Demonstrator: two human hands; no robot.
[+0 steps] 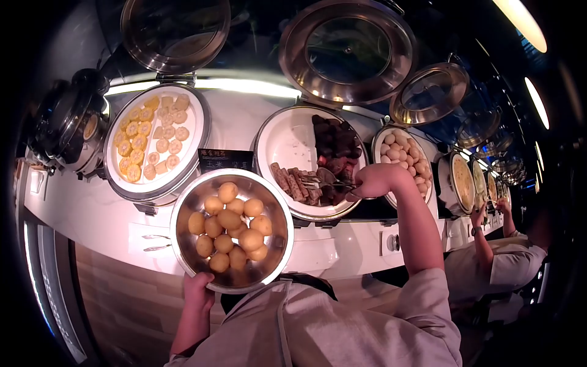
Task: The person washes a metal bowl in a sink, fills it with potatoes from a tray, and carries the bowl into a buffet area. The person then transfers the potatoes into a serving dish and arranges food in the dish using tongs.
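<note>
My left hand [199, 290] grips the near rim of a steel mixing bowl [273, 255], thumb over the edge. Several small round yellow potatoes [230, 219] lie in it. The bowl is above the counter's front edge. My right hand [374, 181] is closed around metal tongs [331, 178], whose tips are down among the food in the middle chafing dish [282, 147]. That dish holds dark purple chunks [335, 140] at the right and brownish cut pieces [295, 185] at the near left; its left back part shows bare white. Whether the tongs pinch a piece cannot be made out.
At left stands a dish of corn [138, 144] and pale round pieces; at right, a dish of eggs [403, 153]. Raised lids [348, 49] stand behind. A black sign [224, 160] and small tongs [157, 248] are on the counter. A co-worker [513, 263] stands farther right.
</note>
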